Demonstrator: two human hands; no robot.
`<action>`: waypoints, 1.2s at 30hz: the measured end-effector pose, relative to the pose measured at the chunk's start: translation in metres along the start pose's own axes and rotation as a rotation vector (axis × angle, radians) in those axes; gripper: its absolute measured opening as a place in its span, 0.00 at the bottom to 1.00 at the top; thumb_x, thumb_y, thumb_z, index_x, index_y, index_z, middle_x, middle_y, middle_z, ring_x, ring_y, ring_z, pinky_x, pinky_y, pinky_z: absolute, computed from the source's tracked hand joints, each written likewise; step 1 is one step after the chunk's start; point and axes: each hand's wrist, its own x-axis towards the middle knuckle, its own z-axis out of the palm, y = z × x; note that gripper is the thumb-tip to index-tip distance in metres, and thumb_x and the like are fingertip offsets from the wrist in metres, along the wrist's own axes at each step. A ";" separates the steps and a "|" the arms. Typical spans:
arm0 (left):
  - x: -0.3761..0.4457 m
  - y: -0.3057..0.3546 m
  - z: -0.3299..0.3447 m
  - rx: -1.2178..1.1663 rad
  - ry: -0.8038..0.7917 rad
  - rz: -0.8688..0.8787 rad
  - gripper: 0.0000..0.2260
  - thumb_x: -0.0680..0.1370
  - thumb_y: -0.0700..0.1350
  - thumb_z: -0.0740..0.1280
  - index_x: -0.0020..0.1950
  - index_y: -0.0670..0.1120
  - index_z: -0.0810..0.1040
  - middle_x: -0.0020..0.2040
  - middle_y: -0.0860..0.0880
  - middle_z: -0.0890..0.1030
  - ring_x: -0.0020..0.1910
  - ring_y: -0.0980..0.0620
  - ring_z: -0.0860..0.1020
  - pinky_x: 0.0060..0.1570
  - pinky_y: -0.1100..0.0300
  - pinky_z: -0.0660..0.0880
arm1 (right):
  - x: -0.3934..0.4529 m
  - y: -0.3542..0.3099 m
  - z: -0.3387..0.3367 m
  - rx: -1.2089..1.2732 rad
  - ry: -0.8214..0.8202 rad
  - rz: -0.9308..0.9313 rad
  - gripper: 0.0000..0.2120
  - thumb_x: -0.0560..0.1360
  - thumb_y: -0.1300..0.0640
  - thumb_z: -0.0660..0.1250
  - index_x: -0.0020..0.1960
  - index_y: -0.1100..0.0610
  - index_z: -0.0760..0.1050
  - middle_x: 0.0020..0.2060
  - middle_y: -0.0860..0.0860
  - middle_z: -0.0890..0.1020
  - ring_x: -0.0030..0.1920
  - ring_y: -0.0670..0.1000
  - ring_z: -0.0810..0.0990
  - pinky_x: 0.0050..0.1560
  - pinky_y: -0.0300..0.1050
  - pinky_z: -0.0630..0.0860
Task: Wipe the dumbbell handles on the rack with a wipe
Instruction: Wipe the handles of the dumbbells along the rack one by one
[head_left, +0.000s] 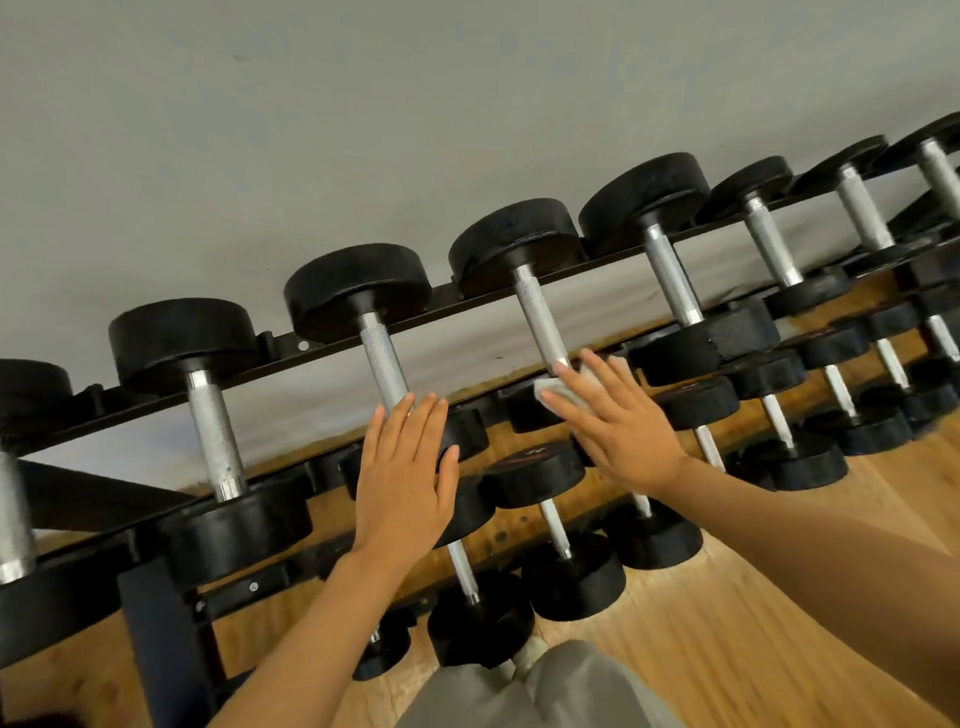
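Grey trouser leg bottom centre. Left hand flat, fingers straight, resting on dumbbell end mid-frame. Right hand spread, pressing white wipe under fingers at base of handle, top rack. Risk: loose flat hold, wipe may slip off, skip knurling.

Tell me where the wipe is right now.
In the head view, right of centre: the white wipe lies under the right hand's straight fingers, at the near end of a top-rack dumbbell handle.

Tilted head view, close above the dumbbell rack, facing forward-down.
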 end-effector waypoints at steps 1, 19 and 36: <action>0.000 0.000 0.000 0.000 0.001 0.001 0.25 0.83 0.54 0.50 0.74 0.42 0.70 0.72 0.45 0.72 0.75 0.45 0.65 0.78 0.50 0.48 | 0.011 -0.012 0.001 -0.060 -0.042 -0.020 0.24 0.81 0.51 0.56 0.76 0.52 0.63 0.77 0.55 0.61 0.77 0.62 0.53 0.75 0.64 0.51; -0.001 0.013 0.002 0.002 0.061 -0.126 0.24 0.83 0.52 0.52 0.74 0.44 0.69 0.73 0.45 0.71 0.75 0.46 0.65 0.78 0.50 0.46 | -0.015 0.012 0.005 0.445 0.083 0.256 0.22 0.83 0.54 0.52 0.76 0.54 0.62 0.78 0.53 0.59 0.78 0.57 0.52 0.75 0.65 0.53; 0.002 0.027 0.012 0.000 0.232 -0.219 0.21 0.80 0.49 0.56 0.69 0.42 0.75 0.67 0.43 0.77 0.70 0.44 0.70 0.78 0.51 0.49 | -0.016 0.021 0.007 0.463 0.025 0.243 0.24 0.84 0.49 0.48 0.79 0.46 0.52 0.79 0.49 0.52 0.79 0.53 0.49 0.74 0.56 0.61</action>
